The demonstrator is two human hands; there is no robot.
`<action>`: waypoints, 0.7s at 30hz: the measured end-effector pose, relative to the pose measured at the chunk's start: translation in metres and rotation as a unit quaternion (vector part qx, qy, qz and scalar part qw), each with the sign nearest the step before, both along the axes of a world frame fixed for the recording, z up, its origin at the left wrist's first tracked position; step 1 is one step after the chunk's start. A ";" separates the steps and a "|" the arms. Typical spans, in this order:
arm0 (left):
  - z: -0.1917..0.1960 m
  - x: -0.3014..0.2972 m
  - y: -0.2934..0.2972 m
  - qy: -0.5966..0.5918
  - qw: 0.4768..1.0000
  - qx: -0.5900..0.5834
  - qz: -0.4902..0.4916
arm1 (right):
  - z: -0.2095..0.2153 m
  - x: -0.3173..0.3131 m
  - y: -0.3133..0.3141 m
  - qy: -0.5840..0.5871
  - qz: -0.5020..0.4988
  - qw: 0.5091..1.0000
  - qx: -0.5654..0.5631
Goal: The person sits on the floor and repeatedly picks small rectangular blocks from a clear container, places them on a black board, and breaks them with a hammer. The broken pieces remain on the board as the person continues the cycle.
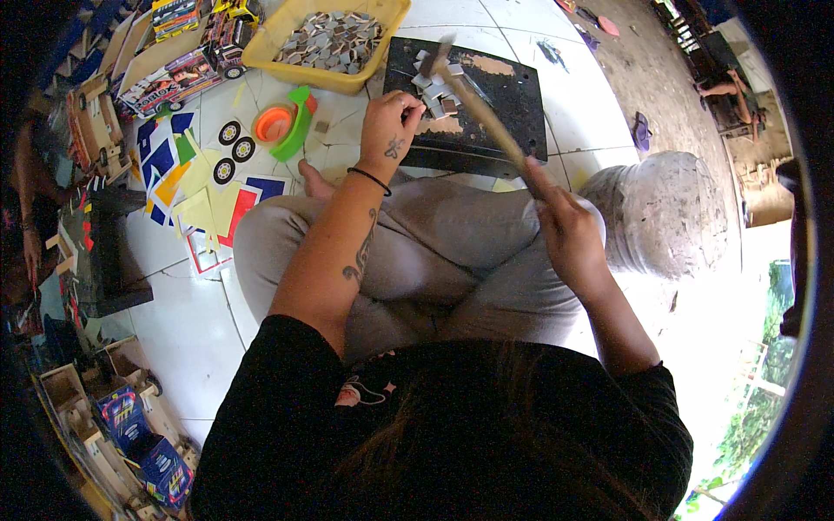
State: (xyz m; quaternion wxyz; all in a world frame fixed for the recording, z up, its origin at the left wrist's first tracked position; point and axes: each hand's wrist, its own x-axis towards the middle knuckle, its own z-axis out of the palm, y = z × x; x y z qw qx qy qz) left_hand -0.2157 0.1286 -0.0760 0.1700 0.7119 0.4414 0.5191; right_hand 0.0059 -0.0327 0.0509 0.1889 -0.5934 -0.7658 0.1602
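My right hand (569, 239) is wrapped round the wooden handle of a hammer (489, 122). The hammer's head, blurred, is over the far part of a black board (521, 100) with worn brown patches. Small square grey, white and brown pieces (439, 94) lie in a loose pile on that board, beneath the hammer. At the pile's left edge my left hand (391, 117) is closed, thumb and fingers pinched together. What sits between those fingertips is too small to make out. A yellow plastic tub (261, 54) full of similar square pieces stands beyond my left hand.
Left of my legs lie toy wheels (233, 149), coloured sticker sheets (165, 161) and a green tape dispenser (295, 130) beside orange tape (273, 124). Wooden toy trucks (178, 74) line the left side. A wrapped bundle (665, 213) sits by my right knee. Other people's arms show at both sides.
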 end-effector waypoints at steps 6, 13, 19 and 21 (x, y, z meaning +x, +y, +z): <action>-0.001 0.001 0.000 -0.005 1.000 0.013 0.000 | -0.005 0.001 0.000 -0.012 -0.004 1.000 0.014; -0.002 0.000 0.001 0.003 1.000 -0.007 -0.002 | -0.006 -0.001 0.001 0.040 -0.001 0.996 0.083; -0.002 -0.001 0.001 -0.002 1.000 -0.020 -0.011 | -0.009 0.000 0.000 0.049 0.000 0.997 0.052; -0.003 -0.001 0.000 0.002 0.999 -0.040 -0.009 | -0.010 0.001 -0.001 -0.007 -0.004 1.000 -0.004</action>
